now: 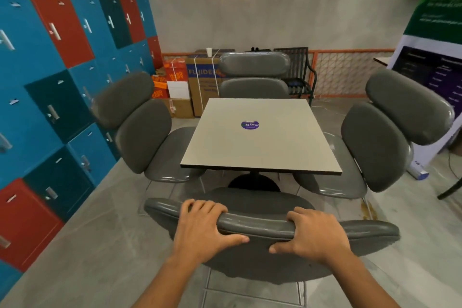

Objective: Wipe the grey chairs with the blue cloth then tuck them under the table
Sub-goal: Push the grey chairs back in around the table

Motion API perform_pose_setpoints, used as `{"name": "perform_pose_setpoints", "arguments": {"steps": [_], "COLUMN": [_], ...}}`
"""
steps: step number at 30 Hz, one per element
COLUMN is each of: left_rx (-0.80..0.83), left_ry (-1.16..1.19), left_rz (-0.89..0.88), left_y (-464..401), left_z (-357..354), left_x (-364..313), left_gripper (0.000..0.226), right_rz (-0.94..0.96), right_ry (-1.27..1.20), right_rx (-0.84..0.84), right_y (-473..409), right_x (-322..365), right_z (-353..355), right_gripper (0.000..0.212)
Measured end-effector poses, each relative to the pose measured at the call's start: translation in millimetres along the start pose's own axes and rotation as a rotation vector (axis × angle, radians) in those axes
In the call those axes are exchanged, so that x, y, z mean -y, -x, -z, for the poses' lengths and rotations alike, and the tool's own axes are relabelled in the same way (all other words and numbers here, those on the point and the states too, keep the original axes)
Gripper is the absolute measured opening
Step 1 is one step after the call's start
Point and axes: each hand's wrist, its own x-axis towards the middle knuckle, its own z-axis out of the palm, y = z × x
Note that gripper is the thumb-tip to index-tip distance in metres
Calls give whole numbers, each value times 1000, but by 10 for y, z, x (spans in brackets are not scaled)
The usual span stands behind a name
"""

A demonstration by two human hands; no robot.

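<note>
Where chairs crowd, table.

It looked like an office break area or café: coloured lockers, a small table ringed by grey chairs, stacked cartons.

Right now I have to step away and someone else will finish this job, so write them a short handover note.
Left hand and right hand both grip the top backrest pad of the near grey chair, fingers curled over its front edge.
Its seat does not look to be under the table yet.
The left chair, far chair and right chair sit close in, seats partly under the tabletop.
The blue cloth is not in view; whether wiping is finished cannot be told.
Left: push the near chair in.
</note>
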Motion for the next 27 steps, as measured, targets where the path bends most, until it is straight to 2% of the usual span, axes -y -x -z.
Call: {"name": "perform_pose_setpoints", "arguments": {"steps": [2, 4, 6, 9, 12, 17, 20, 24, 27], "left_rx": [-20, -83, -169, -176, -112, -145, -103, -48, -63], "left_ry": [49, 89, 151, 238, 194, 126, 158, 215, 208], "left_rz": [-21, -32, -7, 124, 222, 286, 316, 397, 420], "left_y": [91, 199, 303, 396, 499, 567, 602, 605, 566], "left_z": [-39, -135, -232, -275, -351, -248, -111, 49, 101], "left_x": [61, 242, 557, 1112, 1657, 2403, 2729, 3137, 3383], "left_gripper": [97, 81, 66, 63, 67, 73, 75, 86, 88], "right_rz": [-38, -72, -121, -229, -184, -22, 45, 129, 138], "right_ry": [-1, -12, -86, -237, -294, -412, -435, -471, -544], "right_rx": [12, 59, 140, 197, 285, 135, 68, -3, -67], "right_y": [36, 43, -4, -151, -385, -901, -1122, -1473, -1722], "right_x": [26, 50, 147, 486, 1070, 2235, 2745, 3278, 3555], "right_z": [22, 46, 97, 205, 225, 174, 186, 151, 100], "right_gripper": [91, 92, 104, 124, 130, 106, 93, 111, 110]}}
